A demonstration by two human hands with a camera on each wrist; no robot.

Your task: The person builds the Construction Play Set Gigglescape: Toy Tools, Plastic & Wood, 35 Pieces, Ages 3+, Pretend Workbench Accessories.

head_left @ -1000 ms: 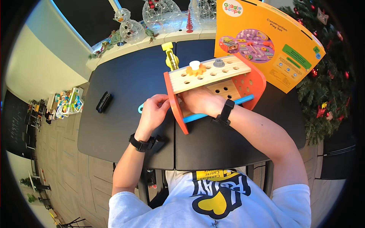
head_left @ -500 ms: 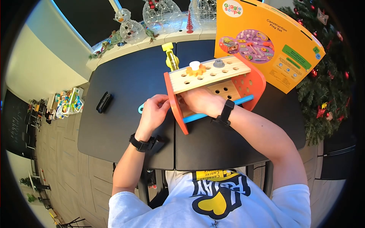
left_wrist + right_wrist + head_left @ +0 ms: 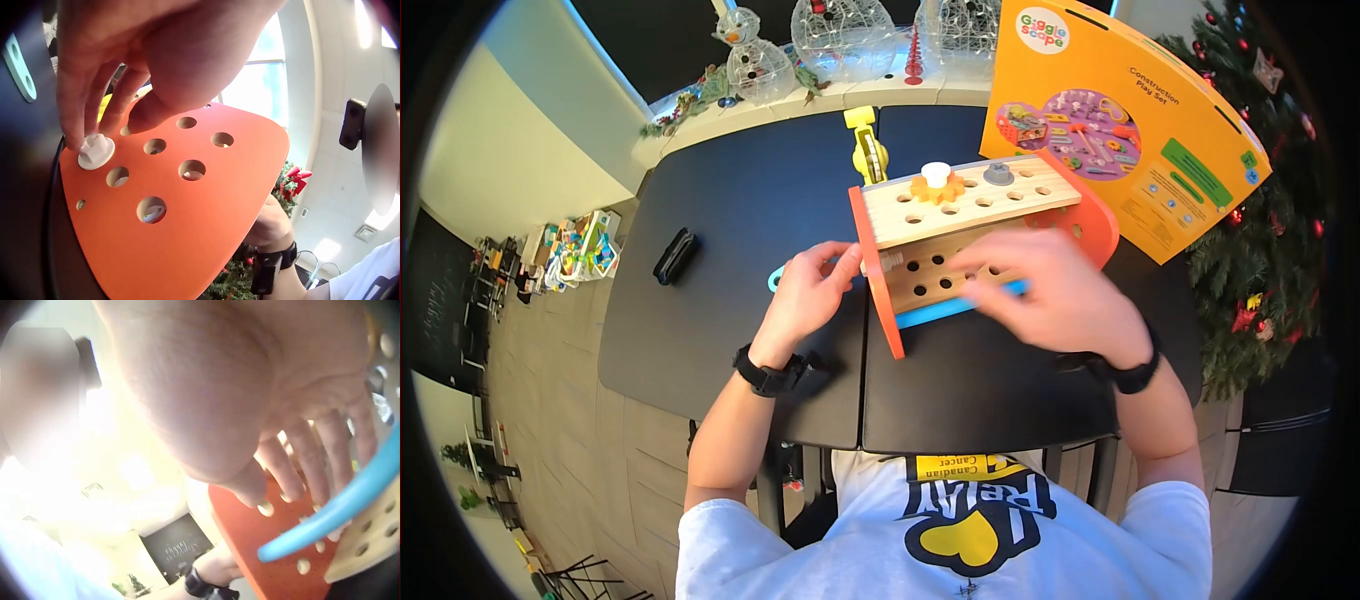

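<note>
A toy workbench with a wooden top and orange side panels stands on the table. On its left panel, a white plastic bolt sits in a hole, its threaded end showing inside. The fingertips of my left hand close around the bolt's head, the thumb lying higher by the panel. My right hand, blurred, hovers at the open front over the blue rod, fingers loosely spread and holding nothing. An orange gear with a white bolt and a grey piece sit on top.
Behind the left panel is a yellow-green toy tool. A light blue strip with holes lies beside the left hand. A black case rests farther left on the table. The yellow box stands at the back right.
My right hand has come out of the workbench toward the front right, uncovering the bolt's threaded end. My left hand stays by the left panel. The head view has shifted slightly.
</note>
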